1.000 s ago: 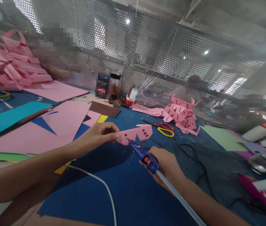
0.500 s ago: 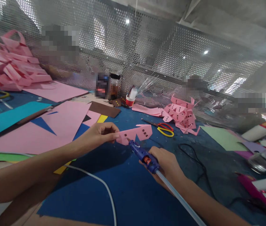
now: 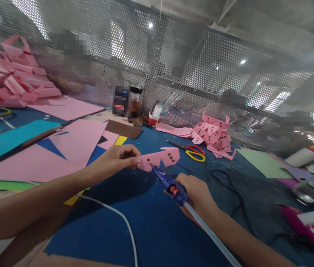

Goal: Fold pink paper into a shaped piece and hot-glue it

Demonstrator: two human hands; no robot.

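Observation:
Between thumb and fingers, my left hand (image 3: 122,157) pinches the left end of a pink paper cutout (image 3: 164,157). Small dark squares sit on the cutout, and its lower edge has a notch. My right hand (image 3: 198,194) is wrapped round a blue glue gun (image 3: 169,184), a long clear glue stick (image 3: 211,233) trailing from its back end. The gun's nozzle is at the cutout's lower left part, close to one dark square; whether it touches the paper I cannot tell. My right fingers are partly hidden behind the gun.
Red-and-yellow scissors (image 3: 195,154) lie beyond the cutout, near a pile of dotted pink cutouts (image 3: 214,135). Pink sheets (image 3: 76,148) and a heap of pink strips (image 3: 17,81) are at left. A white cable (image 3: 118,211) crosses the blue table; a magenta glue gun (image 3: 304,226) lies at right.
Both hands, the pink cutout and the glue gun stay almost in place. No grip has changed.

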